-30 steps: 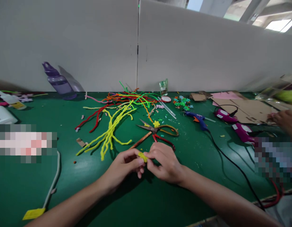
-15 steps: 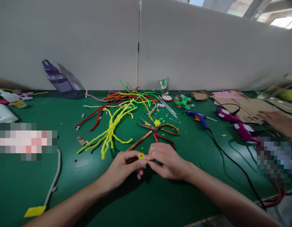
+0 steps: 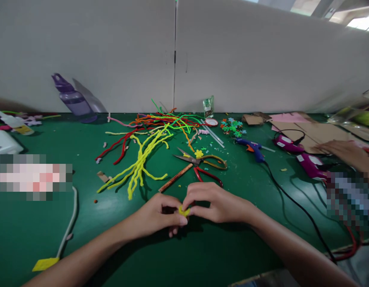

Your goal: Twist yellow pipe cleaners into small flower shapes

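Low over the green table (image 3: pixel 202 255), my left hand (image 3: pixel 157 217) and my right hand (image 3: pixel 216 203) meet fingertip to fingertip. Both pinch a small yellow pipe-cleaner coil (image 3: pixel 183 211) between them. Just beyond my hands lie a brown stick (image 3: pixel 175 178), red-handled pliers (image 3: pixel 207 175) and scissors (image 3: pixel 199 160). A bunch of yellow pipe cleaners (image 3: pixel 141 163) sprawls to the left of these, with red, orange and green ones (image 3: pixel 163 121) farther back.
A purple bottle (image 3: pixel 72 99) leans on the white partition. A blue glue gun (image 3: pixel 253 148) with a black cord (image 3: pixel 295 203) and two magenta glue guns (image 3: pixel 310 164) lie right. Another person's hand (image 3: pixel 342 153) rests on cardboard (image 3: pixel 316 133) at far right.
Both my hands have sunk nearer to me and lower, still pinching the yellow coil. The other person's hand at right has slid left across the cardboard.
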Demonstrator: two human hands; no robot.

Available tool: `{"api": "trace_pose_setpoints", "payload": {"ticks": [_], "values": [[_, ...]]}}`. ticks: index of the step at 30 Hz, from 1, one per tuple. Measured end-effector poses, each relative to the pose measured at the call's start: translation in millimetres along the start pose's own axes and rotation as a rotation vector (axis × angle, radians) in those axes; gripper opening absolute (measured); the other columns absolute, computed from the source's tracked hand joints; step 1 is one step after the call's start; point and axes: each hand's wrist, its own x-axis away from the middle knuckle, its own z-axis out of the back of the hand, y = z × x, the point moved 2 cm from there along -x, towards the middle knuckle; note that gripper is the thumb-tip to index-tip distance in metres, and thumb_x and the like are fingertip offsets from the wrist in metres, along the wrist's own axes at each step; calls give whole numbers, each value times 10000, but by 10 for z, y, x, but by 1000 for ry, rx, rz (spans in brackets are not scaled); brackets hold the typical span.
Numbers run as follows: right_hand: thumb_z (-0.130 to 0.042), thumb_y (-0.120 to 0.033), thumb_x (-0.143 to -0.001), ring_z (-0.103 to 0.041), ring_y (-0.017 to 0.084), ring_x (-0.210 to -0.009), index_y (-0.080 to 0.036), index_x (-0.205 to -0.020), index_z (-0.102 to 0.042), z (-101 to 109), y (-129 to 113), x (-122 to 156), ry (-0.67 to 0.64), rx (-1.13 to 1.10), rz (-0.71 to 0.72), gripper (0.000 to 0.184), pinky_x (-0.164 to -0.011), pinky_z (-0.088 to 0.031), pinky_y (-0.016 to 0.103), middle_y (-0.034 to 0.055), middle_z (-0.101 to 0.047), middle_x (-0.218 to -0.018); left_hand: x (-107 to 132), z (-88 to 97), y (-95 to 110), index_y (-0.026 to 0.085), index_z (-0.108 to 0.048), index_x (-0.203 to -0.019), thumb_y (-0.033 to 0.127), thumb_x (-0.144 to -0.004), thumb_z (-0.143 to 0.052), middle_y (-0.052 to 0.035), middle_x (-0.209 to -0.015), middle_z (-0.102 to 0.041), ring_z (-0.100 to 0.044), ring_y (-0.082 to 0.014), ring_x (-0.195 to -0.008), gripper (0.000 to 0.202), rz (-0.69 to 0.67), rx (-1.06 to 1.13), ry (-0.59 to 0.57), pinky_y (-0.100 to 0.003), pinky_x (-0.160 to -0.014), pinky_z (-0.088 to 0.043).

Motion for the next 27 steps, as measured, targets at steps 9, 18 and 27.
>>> {"api": "trace_pose_setpoints", "payload": {"ticks": [9, 18, 27], "values": [[-565, -127, -839, -525, 120, -666, -122, -853, -621, -99, 29, -3, 318, 154, 77, 57, -644, -421, 254, 26, -601, -707, -38, 14, 61, 118, -623, -752, 396, -745, -708, 21, -589, -601, -558, -76, -498, 291, -102, 182, 154, -199, -519, -463], [-576, -135, -872, -580, 133, -848, -156, -892, -650, -30, 22, -24, 220, 6, 6, 79, -773, -475, 263, 54, -622, -861, -27, 1, 9, 107, -615, -733, 401, -762, -698, 3, -615, -591, -547, -78, -494, 307, -58, 207, 112, -200, -486, -442], [-536, -131, -868, -555, 147, -781, -155, -891, -598, -114, 45, -14, 326, 195, 72, 70, -720, -479, 290, 56, -628, -812, -35, 15, 27, 112, -660, -824, 365, -742, -720, 20, -612, -579, -533, -80, -526, 273, -96, 197, 258, -209, -508, -449]]}}
